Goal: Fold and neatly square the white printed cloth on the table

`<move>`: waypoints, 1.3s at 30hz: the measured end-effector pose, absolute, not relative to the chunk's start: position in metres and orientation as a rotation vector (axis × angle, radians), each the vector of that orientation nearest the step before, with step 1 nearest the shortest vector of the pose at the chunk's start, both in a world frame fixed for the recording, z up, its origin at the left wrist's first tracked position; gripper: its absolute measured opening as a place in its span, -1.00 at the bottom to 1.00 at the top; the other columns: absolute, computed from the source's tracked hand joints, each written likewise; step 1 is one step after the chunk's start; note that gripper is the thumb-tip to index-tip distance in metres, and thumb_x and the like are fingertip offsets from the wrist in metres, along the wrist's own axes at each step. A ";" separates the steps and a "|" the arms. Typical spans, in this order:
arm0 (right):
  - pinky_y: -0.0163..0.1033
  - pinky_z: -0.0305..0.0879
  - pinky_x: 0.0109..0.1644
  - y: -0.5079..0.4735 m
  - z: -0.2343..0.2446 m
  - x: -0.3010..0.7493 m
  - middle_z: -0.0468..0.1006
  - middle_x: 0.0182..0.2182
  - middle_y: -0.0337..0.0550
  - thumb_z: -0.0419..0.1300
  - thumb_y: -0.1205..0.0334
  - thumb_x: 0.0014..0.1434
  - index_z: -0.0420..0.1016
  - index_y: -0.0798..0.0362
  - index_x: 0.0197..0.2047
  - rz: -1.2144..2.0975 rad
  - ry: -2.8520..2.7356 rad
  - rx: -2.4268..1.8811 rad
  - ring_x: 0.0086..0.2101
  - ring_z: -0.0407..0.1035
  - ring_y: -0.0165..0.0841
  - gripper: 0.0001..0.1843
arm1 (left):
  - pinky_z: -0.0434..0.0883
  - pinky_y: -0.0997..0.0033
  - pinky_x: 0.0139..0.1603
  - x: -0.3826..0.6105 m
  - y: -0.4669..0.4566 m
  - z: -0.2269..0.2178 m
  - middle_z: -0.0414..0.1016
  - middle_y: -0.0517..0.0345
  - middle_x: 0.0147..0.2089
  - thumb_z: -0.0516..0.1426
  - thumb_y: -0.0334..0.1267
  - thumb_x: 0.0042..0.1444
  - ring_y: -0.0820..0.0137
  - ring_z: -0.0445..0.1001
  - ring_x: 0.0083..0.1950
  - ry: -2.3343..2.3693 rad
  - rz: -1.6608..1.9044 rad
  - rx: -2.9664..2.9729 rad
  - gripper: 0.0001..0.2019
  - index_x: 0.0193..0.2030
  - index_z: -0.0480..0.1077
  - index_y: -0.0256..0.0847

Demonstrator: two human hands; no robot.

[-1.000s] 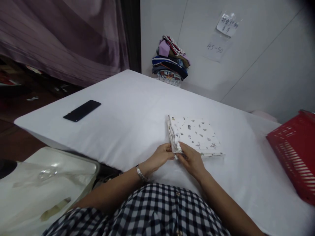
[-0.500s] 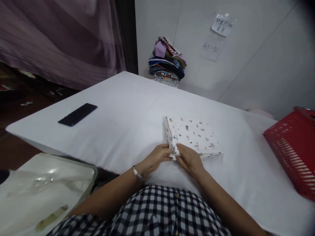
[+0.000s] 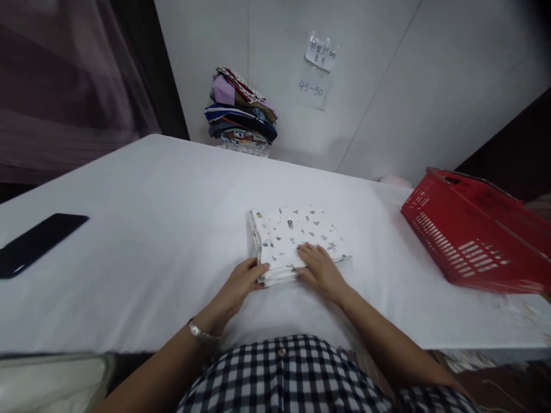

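A folded white cloth [image 3: 297,232] with a small scattered print lies on the white-covered table in front of me. My left hand [image 3: 241,281] grips its near left corner, thumb on top and the other fingers at the side and partly hidden under the layers. My right hand [image 3: 322,271] rests with fingers stretched out on the cloth's near edge, right of the middle. Stacked layers show along the left and near sides of the cloth.
A black phone-like slab [image 3: 38,244] lies on the table [image 3: 172,201] at the left. At the right stands a red plastic basket [image 3: 465,229]. A pile of folded fabrics [image 3: 243,115] rises behind the far edge, by a wall with paper notes [image 3: 316,74]. A pale container [image 3: 51,381] is at lower left.
My right hand has left the cloth's near left corner and moved right, flattening onto the cloth. My left hand has closed on that corner. The view has turned right, showing more of the basket.
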State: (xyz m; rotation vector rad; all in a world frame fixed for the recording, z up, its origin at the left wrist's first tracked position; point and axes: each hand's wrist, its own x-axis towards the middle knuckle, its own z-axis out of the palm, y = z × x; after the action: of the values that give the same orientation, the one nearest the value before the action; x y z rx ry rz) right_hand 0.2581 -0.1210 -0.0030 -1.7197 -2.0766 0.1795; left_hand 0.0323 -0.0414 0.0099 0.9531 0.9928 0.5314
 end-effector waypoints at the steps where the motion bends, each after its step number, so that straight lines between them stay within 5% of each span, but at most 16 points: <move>1: 0.21 -0.03 0.24 -0.122 -0.004 0.272 0.29 0.17 0.05 0.04 0.05 0.24 0.29 0.03 0.19 0.166 -2.047 -1.808 0.21 0.08 -0.12 -0.51 | 0.44 0.36 -0.23 0.030 -0.038 0.010 0.50 -0.04 -0.11 0.21 -0.15 -0.06 0.25 0.46 -0.12 1.033 0.549 0.982 -0.65 -0.14 0.41 -0.30; 9: 0.06 -0.04 0.29 -0.136 -0.012 0.325 0.19 0.23 -0.08 -0.10 -0.04 0.28 0.32 0.02 0.17 0.330 -1.702 -1.992 0.24 0.01 -0.21 -0.48 | 0.39 0.40 -0.38 0.019 -0.026 -0.002 0.50 0.06 -0.33 0.14 -0.19 -0.08 0.32 0.45 -0.31 1.111 0.571 1.141 -0.70 -0.22 0.43 -0.32; 14: 0.03 -0.16 0.33 -0.119 -0.025 0.332 0.02 0.30 -0.04 -0.04 -0.11 0.22 0.21 0.13 0.24 0.345 -1.648 -2.030 0.28 -0.16 -0.16 -0.35 | 0.39 0.40 -0.39 0.016 -0.027 -0.001 0.49 0.06 -0.35 0.16 -0.18 -0.12 0.32 0.46 -0.32 1.111 0.589 1.075 -0.69 -0.23 0.43 -0.33; 21: 0.08 -0.07 0.30 -0.088 -0.010 0.331 0.08 0.27 0.05 -0.01 -0.11 0.18 0.28 0.15 0.19 0.333 -1.745 -2.063 0.27 -0.10 -0.09 -0.35 | 0.42 0.37 -0.37 0.008 -0.028 -0.003 0.50 -0.01 -0.25 0.15 -0.25 -0.12 0.26 0.48 -0.25 1.076 0.590 1.031 -0.69 -0.20 0.40 -0.34; 27: 0.05 -0.22 0.32 -0.024 0.019 0.230 -0.15 0.34 -0.16 -0.13 -0.02 0.29 -0.09 0.00 0.35 0.178 -2.124 -1.559 0.31 -0.30 -0.26 -0.37 | 0.40 0.45 -0.44 0.008 -0.033 0.000 0.44 -0.04 -0.15 0.18 -0.24 -0.08 0.32 0.46 -0.28 1.106 0.627 0.987 -0.44 0.10 0.18 -0.32; 39: 0.04 -0.36 0.32 0.031 -0.003 0.186 -0.21 0.34 -0.12 -0.22 -0.17 0.26 -0.12 0.00 0.36 0.556 -2.316 -1.678 0.31 -0.36 -0.29 -0.30 | 0.25 0.53 -0.55 0.002 -0.035 -0.038 0.27 0.28 -0.43 0.15 -0.22 -0.02 0.50 0.30 -0.50 1.076 0.723 1.088 -0.45 0.12 0.07 -0.22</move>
State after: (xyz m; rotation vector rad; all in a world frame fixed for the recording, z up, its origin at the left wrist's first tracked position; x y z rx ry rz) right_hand 0.1862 0.0308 -0.0033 -1.6778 -2.3162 0.5556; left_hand 0.0021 -0.0353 -0.0377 1.0878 1.0757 0.7227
